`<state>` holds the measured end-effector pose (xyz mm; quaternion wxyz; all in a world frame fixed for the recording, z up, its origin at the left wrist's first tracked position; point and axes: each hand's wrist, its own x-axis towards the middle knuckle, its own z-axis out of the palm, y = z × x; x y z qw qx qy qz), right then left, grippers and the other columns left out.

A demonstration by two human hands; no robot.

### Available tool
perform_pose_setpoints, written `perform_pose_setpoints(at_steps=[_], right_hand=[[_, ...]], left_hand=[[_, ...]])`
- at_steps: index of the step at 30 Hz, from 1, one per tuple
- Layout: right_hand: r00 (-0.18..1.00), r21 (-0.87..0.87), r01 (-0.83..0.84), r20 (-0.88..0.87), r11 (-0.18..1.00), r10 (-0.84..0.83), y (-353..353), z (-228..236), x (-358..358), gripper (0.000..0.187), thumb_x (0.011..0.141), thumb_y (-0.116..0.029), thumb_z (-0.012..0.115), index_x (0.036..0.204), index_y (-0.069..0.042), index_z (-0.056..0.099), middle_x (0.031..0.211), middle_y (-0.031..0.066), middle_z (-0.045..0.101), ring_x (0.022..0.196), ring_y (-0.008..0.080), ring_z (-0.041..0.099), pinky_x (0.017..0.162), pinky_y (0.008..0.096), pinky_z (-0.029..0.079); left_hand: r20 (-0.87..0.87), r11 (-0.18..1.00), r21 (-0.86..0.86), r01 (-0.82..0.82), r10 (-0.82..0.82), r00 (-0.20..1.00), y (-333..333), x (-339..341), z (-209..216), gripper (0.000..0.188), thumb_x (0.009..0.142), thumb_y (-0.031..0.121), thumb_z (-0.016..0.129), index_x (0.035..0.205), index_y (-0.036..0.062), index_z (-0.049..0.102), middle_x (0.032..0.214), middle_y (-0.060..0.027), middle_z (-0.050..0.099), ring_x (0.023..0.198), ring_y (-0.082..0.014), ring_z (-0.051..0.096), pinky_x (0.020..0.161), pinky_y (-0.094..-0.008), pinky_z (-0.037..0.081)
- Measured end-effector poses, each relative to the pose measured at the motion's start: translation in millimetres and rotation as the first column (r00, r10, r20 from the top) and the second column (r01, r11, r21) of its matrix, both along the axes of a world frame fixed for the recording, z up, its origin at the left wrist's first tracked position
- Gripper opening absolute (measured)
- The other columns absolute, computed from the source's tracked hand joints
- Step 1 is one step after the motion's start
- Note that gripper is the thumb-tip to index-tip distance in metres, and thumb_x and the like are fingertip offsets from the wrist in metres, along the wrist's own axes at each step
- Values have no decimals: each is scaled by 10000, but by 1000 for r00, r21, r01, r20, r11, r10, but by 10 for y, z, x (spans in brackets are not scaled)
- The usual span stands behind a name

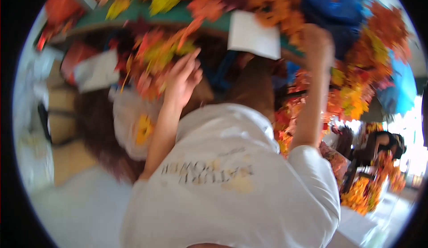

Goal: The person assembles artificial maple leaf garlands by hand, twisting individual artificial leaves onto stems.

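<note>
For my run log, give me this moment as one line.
left hand: loosely open, beside leaves | right hand: curled, blurred, contents unclear | white card: at edge of table

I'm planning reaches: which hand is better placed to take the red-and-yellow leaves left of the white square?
Probably the left hand: its fingers are close beside those leaves. The right hand is farther away, beyond the white square.

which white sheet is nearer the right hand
The white sheet at the edge of the green table, just left of the right hand; the other sheet is farther left, beyond the left hand.
</note>
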<state>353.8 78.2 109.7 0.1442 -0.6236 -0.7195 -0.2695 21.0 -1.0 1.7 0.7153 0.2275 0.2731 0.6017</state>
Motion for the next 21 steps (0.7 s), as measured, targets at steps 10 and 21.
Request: perform_pose_setpoints(at_steps=[10,21], right_hand=[[981,-113,-23,-195,993,1,392,-293,1082,213,866,-192,533,989,-74,661,961,162,634,881,341,598,756,391,482],[905,-172,47,-409,984,-115,324,27,1271,209,863,-218,568,965,-71,675,830,122,668,766,265,650,697,331,491]], left_hand=[[-194,977,157,-147,177,965,66,-349,217,290,905,71,538,1189,20,571,722,27,505,619,-80,507,574,-215,441],[-77,965,150,-213,226,971,81,-401,121,232,922,39,469,1144,35,537,737,-28,544,626,-123,586,598,-294,547]])
